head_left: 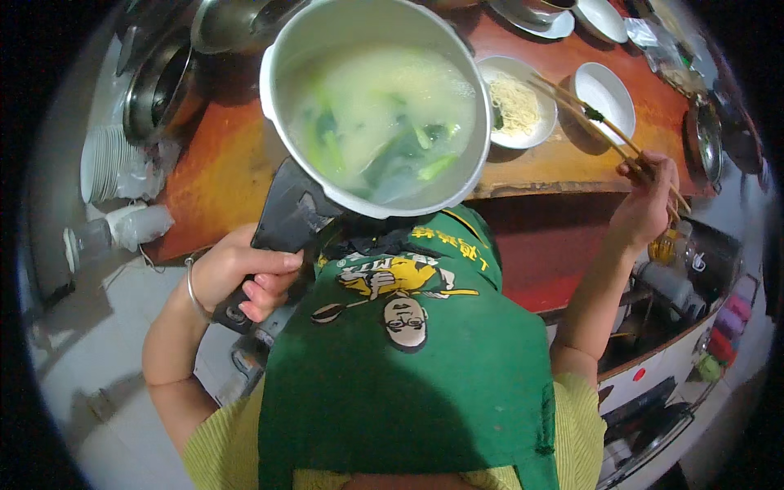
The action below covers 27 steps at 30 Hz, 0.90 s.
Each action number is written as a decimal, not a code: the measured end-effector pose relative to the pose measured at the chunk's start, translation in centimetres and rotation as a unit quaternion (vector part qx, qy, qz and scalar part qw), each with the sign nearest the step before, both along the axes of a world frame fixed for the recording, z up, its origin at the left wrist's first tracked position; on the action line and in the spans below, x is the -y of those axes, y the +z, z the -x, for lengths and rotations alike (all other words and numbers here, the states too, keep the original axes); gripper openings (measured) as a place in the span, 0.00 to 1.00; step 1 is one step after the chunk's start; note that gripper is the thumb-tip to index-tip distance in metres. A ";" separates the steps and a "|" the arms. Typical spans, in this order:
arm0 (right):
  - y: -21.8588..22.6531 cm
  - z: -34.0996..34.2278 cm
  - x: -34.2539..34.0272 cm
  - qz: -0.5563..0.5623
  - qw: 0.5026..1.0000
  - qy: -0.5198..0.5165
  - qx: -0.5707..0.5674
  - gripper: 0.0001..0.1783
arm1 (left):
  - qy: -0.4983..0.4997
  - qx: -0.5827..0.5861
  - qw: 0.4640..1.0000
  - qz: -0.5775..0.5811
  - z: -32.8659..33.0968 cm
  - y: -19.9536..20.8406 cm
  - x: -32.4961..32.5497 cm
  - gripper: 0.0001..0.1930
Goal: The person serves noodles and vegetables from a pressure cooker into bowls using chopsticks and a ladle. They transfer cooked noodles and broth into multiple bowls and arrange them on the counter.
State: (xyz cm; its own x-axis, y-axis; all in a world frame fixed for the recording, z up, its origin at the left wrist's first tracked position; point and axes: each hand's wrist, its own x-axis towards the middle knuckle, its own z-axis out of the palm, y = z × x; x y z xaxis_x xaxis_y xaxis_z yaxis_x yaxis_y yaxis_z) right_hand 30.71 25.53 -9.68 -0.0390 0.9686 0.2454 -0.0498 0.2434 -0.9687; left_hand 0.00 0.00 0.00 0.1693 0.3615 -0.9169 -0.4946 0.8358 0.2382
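My left hand (249, 273) is closed round the black handle of a deep metal pot (273, 86), which is tilted toward me. Cloudy broth (367, 82) fills much of it, with leafy greens (400, 155) floating near the lower side. Between the fingers of my right hand (649, 196) is a pair of long wooden chopsticks (608, 135). Their tips reach over a white bowl (535, 140) of pale noodles (516, 106) with a bit of green at its left edge. A dark green piece (594, 114) shows at the chopsticks, over a second white bowl (616, 90).
Metal pots (159, 86) stand along the left of the wooden table (216, 171), near a stack of white plates (102, 163). More dishes (600, 20) sit at the far right. An open drawer or rack (653, 327) with bottles lies below my right hand.
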 end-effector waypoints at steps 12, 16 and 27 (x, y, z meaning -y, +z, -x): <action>-4.7 12.6 3.6 0.114 0.921 0.320 0.189 0.13 | -0.025 0.014 0.999 -0.012 0.1 -0.6 -0.5 0.13; -6.0 13.0 2.3 0.190 0.945 0.245 0.105 0.17 | -0.012 0.034 0.999 -0.005 0.2 -0.8 -0.2 0.11; -7.5 12.4 0.1 0.342 0.909 0.219 -0.093 0.20 | -0.013 0.050 0.999 0.006 0.8 -1.3 0.3 0.13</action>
State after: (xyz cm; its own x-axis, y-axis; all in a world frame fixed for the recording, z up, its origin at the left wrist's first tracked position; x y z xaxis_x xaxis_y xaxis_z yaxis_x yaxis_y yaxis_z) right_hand 18.28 25.46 -17.15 -0.4768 0.7993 -0.3657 -0.1762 -0.4945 -0.8511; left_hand -0.81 -0.28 -1.31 0.2694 0.3446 -0.8993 -0.4930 0.8515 0.1786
